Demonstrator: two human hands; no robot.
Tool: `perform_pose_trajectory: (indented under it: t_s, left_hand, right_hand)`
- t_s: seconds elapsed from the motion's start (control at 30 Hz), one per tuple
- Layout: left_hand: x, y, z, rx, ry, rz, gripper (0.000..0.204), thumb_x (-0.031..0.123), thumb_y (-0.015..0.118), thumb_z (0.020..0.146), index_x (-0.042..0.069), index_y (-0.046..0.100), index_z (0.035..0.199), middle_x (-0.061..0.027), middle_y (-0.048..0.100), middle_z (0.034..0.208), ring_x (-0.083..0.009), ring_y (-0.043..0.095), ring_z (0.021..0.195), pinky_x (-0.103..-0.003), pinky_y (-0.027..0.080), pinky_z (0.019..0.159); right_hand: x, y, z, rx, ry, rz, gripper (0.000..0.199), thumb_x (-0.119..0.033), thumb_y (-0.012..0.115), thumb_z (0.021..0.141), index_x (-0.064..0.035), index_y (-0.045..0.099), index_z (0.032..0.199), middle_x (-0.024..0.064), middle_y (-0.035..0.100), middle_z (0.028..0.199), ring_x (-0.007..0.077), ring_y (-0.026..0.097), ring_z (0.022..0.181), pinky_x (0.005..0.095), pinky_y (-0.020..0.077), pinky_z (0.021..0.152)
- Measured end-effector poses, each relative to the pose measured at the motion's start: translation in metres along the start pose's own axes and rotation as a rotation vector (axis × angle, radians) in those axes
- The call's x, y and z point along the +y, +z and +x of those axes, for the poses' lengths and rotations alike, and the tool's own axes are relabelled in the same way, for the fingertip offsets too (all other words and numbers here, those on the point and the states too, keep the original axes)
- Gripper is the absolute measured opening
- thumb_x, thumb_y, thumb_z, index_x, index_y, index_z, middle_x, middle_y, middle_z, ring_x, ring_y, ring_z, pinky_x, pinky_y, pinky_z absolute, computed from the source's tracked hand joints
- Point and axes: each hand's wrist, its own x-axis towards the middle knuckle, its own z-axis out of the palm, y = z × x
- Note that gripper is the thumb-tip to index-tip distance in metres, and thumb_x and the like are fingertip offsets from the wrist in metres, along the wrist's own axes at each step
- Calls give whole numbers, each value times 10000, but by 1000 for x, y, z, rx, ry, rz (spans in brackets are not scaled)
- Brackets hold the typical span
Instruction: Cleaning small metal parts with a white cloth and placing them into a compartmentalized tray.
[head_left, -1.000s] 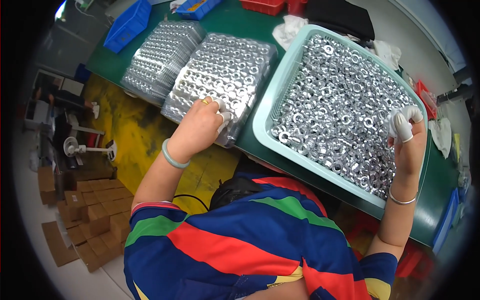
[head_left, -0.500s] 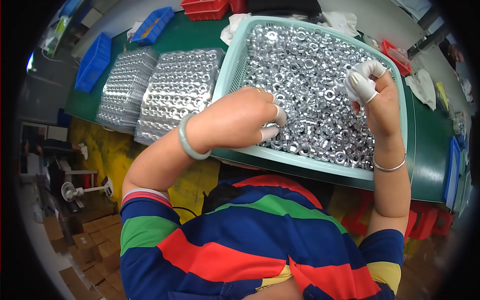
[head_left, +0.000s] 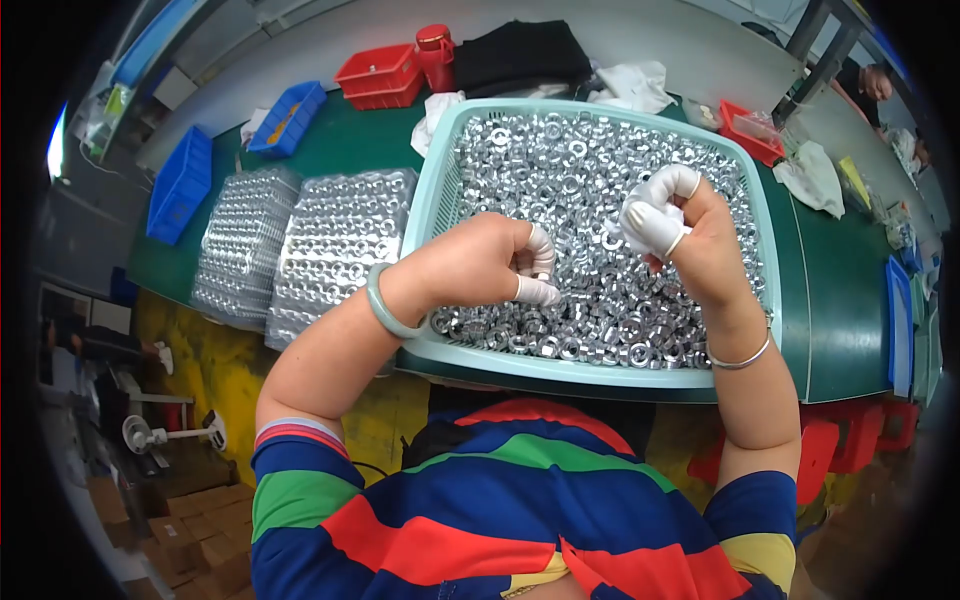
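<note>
— Where are the hands compared with a second ago?

— Both are over the pale green basket (head_left: pixel 437 205) of silver nuts (head_left: pixel 570 190) now. A second back the left hand (head_left: pixel 480 262) rested on the nearer tray of nuts (head_left: pixel 335 240) to the left of the basket; it has since crossed the rim and sits low over the near part of the heap.

— And its fingers?

— Curled in, the white-capped fingertips (head_left: pixel 540 290) tucked toward the palm, close to the nuts. Whether they pinch one, I cannot tell.

— The right?

— The right hand (head_left: pixel 690 240) has come in from the basket's far right edge toward the middle and is lifted a little above the heap. Its capped fingers (head_left: pixel 655 225) are bunched together, thumb against them. If a nut is held inside, it is hidden.

— Anything else changed?

— The view has swung, so the basket now fills the centre, and the two filled trays, the nearer one and the further tray (head_left: pixel 240 240), lie side by side at the left on the green table (head_left: pixel 840 290). A green bangle (head_left: pixel 385 305) sits on the left wrist, a thin silver bracelet (head_left: pixel 745 358) on the right.
</note>
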Motion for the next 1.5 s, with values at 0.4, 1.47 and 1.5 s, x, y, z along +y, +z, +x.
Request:
perform_pose_trajectory:
  t_s: [0.4,1.47,1.5]
  left_hand:
    - [42,-6,50,109,-35,-1011,125,101,594,772,34,570,875,-47,597,779,-127,591,711,-227,480,631]
    - [15,7,63,120,393,-934,123,51,537,804,49,521,926,-60,555,869,-143,557,763,-285,465,704]
    - [14,8,62,107,377,-956,118,56,533,808,48,521,925,-61,556,864,-146,558,762,-291,466,704]
  right_hand:
    - [-8,-21,12,112,38,148,94,-136,529,826,-57,512,872,15,549,692,56,486,521,180,378,400]
    - [-5,-26,18,-84,193,95,132,-124,581,759,-81,523,869,-4,543,657,26,450,476,147,330,382]
    - [-5,-23,17,-63,148,117,124,-121,581,761,-78,532,867,-4,544,656,26,451,479,149,332,384]
